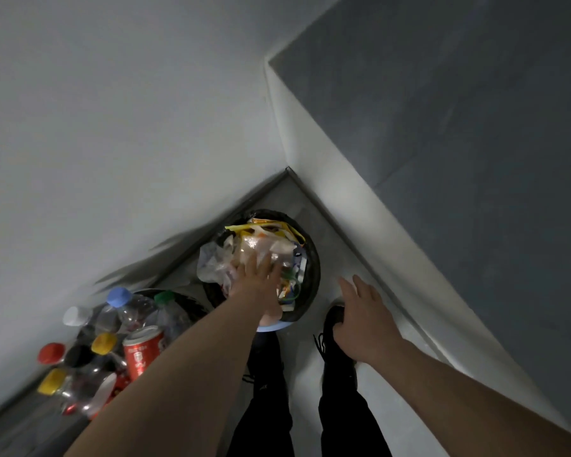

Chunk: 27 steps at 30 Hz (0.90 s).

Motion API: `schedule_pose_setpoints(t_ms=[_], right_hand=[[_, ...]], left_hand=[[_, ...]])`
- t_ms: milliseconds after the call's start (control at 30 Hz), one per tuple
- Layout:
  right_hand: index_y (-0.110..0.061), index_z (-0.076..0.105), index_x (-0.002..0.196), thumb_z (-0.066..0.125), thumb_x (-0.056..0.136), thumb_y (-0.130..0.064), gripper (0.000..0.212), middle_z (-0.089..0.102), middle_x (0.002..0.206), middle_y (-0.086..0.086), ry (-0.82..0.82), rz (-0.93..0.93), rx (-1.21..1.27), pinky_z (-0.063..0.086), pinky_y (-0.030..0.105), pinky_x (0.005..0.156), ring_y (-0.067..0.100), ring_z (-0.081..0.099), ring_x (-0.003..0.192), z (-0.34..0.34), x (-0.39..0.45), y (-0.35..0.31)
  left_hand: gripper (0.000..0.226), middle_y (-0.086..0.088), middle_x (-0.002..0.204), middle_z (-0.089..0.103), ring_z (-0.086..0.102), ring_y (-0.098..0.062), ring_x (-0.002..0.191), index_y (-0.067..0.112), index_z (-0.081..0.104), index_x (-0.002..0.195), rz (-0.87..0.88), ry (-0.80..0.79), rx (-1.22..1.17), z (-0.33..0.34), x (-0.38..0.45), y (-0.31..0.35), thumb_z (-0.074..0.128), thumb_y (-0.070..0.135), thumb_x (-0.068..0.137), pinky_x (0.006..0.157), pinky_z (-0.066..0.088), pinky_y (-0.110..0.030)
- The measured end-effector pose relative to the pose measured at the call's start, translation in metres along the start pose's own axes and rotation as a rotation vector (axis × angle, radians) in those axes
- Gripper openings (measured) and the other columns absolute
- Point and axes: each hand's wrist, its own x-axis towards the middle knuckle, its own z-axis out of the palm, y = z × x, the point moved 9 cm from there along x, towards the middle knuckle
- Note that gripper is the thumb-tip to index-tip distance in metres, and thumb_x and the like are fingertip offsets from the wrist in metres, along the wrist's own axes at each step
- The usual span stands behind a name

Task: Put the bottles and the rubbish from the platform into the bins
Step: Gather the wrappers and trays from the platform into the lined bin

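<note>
In the corner of the floor stands a round bin [312,275] lined with a black bag, heaped with rubbish [261,245]: clear plastic and yellow wrappers. My left hand [256,285] lies flat on top of that heap, fingers spread. My right hand [363,318] hovers open to the right of the bin, above my shoe, and holds nothing. At the lower left a second bin [185,300] brims with plastic bottles [126,308] with coloured caps and a red can [142,352].
White walls meet in the corner behind the bins. A white ledge [360,199] with a dark grey top [459,127] runs along the right. My legs in dark trousers and black shoes [335,328] stand just in front of the bins.
</note>
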Motion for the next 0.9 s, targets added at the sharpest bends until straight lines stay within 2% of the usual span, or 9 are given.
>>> schedule_pose_setpoints(t_ms=[167, 300, 567, 633, 733, 900], right_hand=[[-0.022, 0.010, 0.160, 0.057, 0.084, -0.027, 0.089, 0.002, 0.167, 0.007, 0.017, -0.016, -0.045, 0.022, 0.047, 0.122, 0.034, 0.005, 0.154, -0.036, -0.042, -0.014], [-0.023, 0.013, 0.159, 0.055, 0.080, -0.028, 0.090, 0.012, 0.165, 0.007, 0.057, -0.031, -0.042, 0.026, 0.045, 0.121, 0.032, 0.013, 0.152, -0.064, -0.076, -0.021], [-0.022, 0.008, 0.161, 0.056, 0.091, -0.034, 0.085, 0.000, 0.168, 0.005, 0.027, -0.032, -0.105, 0.024, 0.047, 0.121, 0.035, 0.005, 0.154, -0.123, -0.213, -0.035], [-0.023, 0.009, 0.160, 0.057, 0.090, -0.034, 0.086, 0.000, 0.168, 0.005, 0.036, -0.017, -0.101, 0.022, 0.048, 0.122, 0.034, 0.005, 0.154, -0.135, -0.259, -0.038], [-0.024, 0.007, 0.160, 0.055, 0.090, -0.030, 0.084, -0.002, 0.168, 0.005, 0.020, -0.003, -0.102, 0.021, 0.052, 0.122, 0.035, 0.002, 0.154, -0.147, -0.332, -0.042], [-0.026, 0.004, 0.160, 0.048, 0.092, -0.024, 0.081, -0.011, 0.168, 0.002, 0.080, -0.020, -0.120, 0.015, 0.052, 0.124, 0.034, -0.005, 0.155, -0.159, -0.432, -0.062]], left_hand=[[0.099, -0.007, 0.163, -0.032, -0.029, -0.036, 0.149, 0.024, -0.019, 0.159, 0.048, 0.029, 0.020, -0.031, -0.063, 0.008, 0.054, 0.038, 0.093, 0.122, -0.003, -0.061], [0.096, -0.008, 0.165, -0.029, -0.028, -0.036, 0.150, 0.024, -0.014, 0.160, 0.032, 0.099, -0.002, -0.062, -0.119, 0.012, 0.055, 0.035, 0.095, 0.124, -0.004, -0.056], [0.091, -0.003, 0.164, -0.031, -0.031, -0.030, 0.149, 0.027, -0.001, 0.162, 0.044, 0.213, -0.215, -0.125, -0.294, 0.035, 0.051, 0.013, 0.088, 0.126, -0.002, -0.052], [0.089, -0.001, 0.164, -0.031, -0.028, -0.029, 0.151, 0.027, 0.000, 0.162, 0.017, 0.247, -0.278, -0.136, -0.347, 0.034, 0.051, 0.014, 0.091, 0.126, -0.001, -0.052], [0.087, -0.001, 0.165, -0.029, -0.022, -0.030, 0.153, 0.027, -0.003, 0.162, -0.005, 0.280, -0.314, -0.148, -0.429, 0.032, 0.054, 0.026, 0.095, 0.124, -0.001, -0.052], [0.085, 0.000, 0.167, -0.024, -0.022, -0.031, 0.153, 0.032, 0.000, 0.162, 0.017, 0.358, -0.328, -0.157, -0.536, 0.030, 0.053, 0.034, 0.096, 0.122, -0.009, -0.049]])
